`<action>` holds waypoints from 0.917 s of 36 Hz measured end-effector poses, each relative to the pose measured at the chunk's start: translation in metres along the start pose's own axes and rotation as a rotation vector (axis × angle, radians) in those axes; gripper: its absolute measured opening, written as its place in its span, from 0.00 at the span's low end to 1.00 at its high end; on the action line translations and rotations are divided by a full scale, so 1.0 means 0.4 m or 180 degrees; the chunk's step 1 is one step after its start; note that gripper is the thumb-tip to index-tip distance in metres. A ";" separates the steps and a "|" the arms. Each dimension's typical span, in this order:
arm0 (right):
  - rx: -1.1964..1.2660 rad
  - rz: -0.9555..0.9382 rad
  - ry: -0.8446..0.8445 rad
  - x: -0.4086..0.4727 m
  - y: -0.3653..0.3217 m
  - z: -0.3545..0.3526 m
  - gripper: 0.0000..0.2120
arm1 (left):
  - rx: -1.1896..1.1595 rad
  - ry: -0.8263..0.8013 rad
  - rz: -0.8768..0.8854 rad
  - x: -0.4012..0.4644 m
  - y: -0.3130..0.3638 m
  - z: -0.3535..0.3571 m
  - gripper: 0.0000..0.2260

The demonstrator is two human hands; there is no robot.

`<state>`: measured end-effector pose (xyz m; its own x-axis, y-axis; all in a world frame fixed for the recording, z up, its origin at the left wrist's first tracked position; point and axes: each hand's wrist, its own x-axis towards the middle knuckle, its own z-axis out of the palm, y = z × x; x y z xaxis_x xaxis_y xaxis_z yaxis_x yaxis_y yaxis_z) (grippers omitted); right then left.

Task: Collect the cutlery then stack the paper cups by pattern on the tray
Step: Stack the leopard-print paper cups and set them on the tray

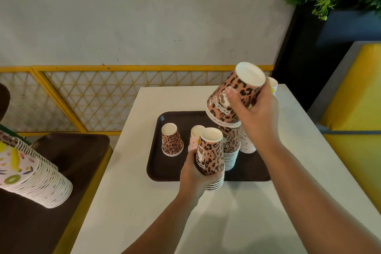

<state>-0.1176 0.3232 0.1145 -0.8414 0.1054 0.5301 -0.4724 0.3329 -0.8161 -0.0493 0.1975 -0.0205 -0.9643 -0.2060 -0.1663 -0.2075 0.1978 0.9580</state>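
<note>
Leopard cups (234, 99) tilted over the tray's (156, 163) tall stack, my right hand (255, 121) wrapped round their walls; left hand (195, 175) clasps another short stack (featherlight, crushable, so hold mid-wall, gently).

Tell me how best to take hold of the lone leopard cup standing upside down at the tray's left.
Grip the lone leopard cup around its side wall, just below the upturned base, coming from above. It stands inverted and narrows upward, clear of the pink cup, so fingers can wrap it on the tray.
</note>
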 end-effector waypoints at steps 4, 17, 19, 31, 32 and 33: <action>-0.0108 0.0030 0.0208 0.027 0.020 -0.003 0.28 | 0.0006 0.0014 -0.0032 -0.001 0.006 -0.001 0.37; -0.0498 0.0459 -0.0334 -0.054 0.148 0.040 0.33 | -0.0190 0.0041 -0.0003 -0.001 0.017 -0.007 0.36; -0.0493 0.0344 -0.0144 -0.071 0.135 0.039 0.32 | -0.0176 0.0051 0.0015 -0.001 0.020 -0.007 0.35; -0.0505 0.0335 -0.1243 -0.179 0.107 0.068 0.34 | -0.0131 0.0117 0.0352 -0.001 0.035 -0.003 0.33; -0.0522 0.0406 -0.1270 -0.178 0.107 0.067 0.33 | -0.0086 0.0099 0.0369 -0.001 0.036 -0.003 0.34; -0.0532 0.0461 -0.1273 -0.177 0.106 0.066 0.32 | -0.0016 0.0076 0.0388 0.000 0.036 -0.003 0.35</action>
<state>-0.0852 0.3051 0.0363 -0.9463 -0.1973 0.2559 -0.3214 0.4915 -0.8094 -0.0521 0.1990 -0.0066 -0.9781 -0.2035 -0.0432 -0.0882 0.2179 0.9720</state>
